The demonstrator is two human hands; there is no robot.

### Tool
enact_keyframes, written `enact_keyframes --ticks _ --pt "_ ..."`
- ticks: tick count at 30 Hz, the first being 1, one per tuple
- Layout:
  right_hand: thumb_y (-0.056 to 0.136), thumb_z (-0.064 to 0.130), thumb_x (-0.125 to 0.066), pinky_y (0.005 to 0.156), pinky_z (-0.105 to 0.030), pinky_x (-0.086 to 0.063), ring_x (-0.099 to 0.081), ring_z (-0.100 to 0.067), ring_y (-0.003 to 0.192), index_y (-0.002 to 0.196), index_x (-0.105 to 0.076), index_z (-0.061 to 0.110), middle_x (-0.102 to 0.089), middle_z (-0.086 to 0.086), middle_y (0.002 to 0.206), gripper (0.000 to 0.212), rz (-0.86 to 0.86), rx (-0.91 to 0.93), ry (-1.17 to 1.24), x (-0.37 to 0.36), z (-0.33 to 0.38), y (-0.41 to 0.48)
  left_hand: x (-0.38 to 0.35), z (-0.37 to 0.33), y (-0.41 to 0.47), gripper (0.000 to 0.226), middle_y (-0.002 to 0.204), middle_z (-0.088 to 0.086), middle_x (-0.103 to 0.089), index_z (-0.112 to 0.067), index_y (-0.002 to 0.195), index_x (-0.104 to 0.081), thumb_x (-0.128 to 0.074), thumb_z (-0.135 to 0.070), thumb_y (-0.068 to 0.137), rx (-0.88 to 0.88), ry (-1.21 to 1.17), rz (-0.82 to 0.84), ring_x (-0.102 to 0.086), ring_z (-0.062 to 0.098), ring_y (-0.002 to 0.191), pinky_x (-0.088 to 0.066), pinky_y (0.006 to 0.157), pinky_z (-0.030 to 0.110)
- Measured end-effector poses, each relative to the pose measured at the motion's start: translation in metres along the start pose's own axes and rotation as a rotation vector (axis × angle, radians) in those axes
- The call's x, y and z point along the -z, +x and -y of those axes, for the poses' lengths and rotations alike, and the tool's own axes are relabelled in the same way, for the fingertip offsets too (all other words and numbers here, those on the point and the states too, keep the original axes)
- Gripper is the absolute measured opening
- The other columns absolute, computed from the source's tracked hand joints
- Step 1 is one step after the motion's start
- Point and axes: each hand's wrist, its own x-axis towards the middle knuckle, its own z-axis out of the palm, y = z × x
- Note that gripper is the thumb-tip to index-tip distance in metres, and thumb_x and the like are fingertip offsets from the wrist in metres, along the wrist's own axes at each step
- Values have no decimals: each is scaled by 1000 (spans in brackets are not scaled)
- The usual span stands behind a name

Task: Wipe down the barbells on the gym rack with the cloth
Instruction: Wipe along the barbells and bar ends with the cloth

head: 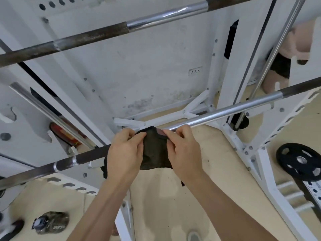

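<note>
Pinching hands: left hand [125,153] and right hand [184,152] each grasp the top edge of the cloth [154,153]
Cloth: dark, draped over the lower barbell [225,113] between both hands
Lower barbell: lying across the white rack [243,146]
Higher up: the upper barbell [86,37], untouched

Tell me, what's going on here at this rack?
A person holds a dark cloth against the lower barbell on the white rack. The left hand and right hand both pinch its top edge. The cloth sits where the bar's dark part meets its shiny part. An upper barbell rests higher up, untouched.
</note>
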Motion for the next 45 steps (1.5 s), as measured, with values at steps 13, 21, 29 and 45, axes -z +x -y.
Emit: enact_keyframes --ticks 13,21,29,45 --pt "91 8 -43 94 -42 -49 -58 -33 115 120 -65 -1 -63 -16 123 37 -122 224 -303 -27 36 -18 -8 -10 26 25 93 -2 -48 -25 86 -69 -45 -29 90 -147 209 85 -41 22 88 -23 69 33" --pt "98 54 -24 103 -42 -32 -59 -26 104 110 -67 23 -69 -2 97 55 200 149 -632 -48 30 28 4 42 23 28 106 5 -63 -21 114 -66 -50 -31 94 -114 152 29 -55 29 98 -42 81 45" --pt "99 37 -24 112 -42 -25 -57 -22 99 85 -69 16 -66 0 89 51 35 -133 -707 -17 -7 42 -8 29 10 46 125 -2 -60 -36 135 -44 -26 -53 97 -97 116 182 -59 25 107 -41 86 44" --pt "99 37 -35 86 -43 -39 -57 -23 78 84 -62 21 -61 2 77 35 118 176 -801 39 -73 68 -26 -30 39 31 67 -8 -51 -29 84 -48 -49 -60 85 -80 307 302 -51 16 61 -30 53 24"
